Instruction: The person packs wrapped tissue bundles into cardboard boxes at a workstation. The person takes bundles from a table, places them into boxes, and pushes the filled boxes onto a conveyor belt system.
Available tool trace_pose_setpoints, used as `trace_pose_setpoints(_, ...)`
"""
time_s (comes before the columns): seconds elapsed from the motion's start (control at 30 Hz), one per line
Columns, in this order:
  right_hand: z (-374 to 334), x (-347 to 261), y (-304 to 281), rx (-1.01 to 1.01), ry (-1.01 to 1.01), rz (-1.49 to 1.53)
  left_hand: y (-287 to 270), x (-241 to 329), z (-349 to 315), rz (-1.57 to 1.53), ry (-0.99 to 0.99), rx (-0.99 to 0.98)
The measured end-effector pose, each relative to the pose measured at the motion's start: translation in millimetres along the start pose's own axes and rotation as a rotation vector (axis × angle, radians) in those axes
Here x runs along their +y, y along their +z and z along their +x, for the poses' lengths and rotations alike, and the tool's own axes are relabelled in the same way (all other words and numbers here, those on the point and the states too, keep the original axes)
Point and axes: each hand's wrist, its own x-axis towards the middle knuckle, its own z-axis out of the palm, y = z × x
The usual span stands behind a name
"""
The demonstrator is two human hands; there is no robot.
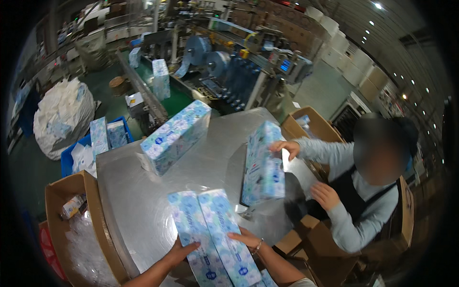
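Two long tissue packs with a blue and white floral print lie side by side in front of me, the left pack [198, 234] and the right pack [229, 237]. My left hand [180, 250] is closed on the outer side of the left pack, its thumb on top. On the other side my right hand [246, 238] grips the right pack, thumb also on top; the fingers below are hidden. More floral packaging [267, 278] shows under their near end. Another floral pack [178, 134] rests on the metal table [138, 191] further off.
At the right a co-worker's hand [287, 147] touches a standing floral pack [264, 165]. Open cardboard boxes flank the table, one [86, 186] at left holding clear plastic. A blue bin [126, 125], a white sack [64, 117] and a conveyor [146, 91] with packs lie beyond.
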Motion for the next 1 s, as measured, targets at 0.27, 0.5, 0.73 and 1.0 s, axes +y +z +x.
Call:
trace_pose_setpoints(0.27,-222.4,-34.0,-16.6,0.187,-0.476,-0.267,127.3,13.8,-109.0,0.191,0.344,-0.486)
trace_pose_setpoints(0.5,-391.9,122.9,-40.9,0.353,-0.164,-0.037,146.5,-45.7,-125.0,0.676,-0.739,-1.21)
trace_pose_setpoints(0.73,-206.2,265.7,-67.1,0.281,0.512,-0.855,81.7,-46.6,-67.3,0.585,-0.243,-0.556)
trace_pose_setpoints(1.0,-140.0,67.6,5.7,0.319,-0.24,-1.001,-83.2,16.0,-62.3,0.939,0.575,0.413)
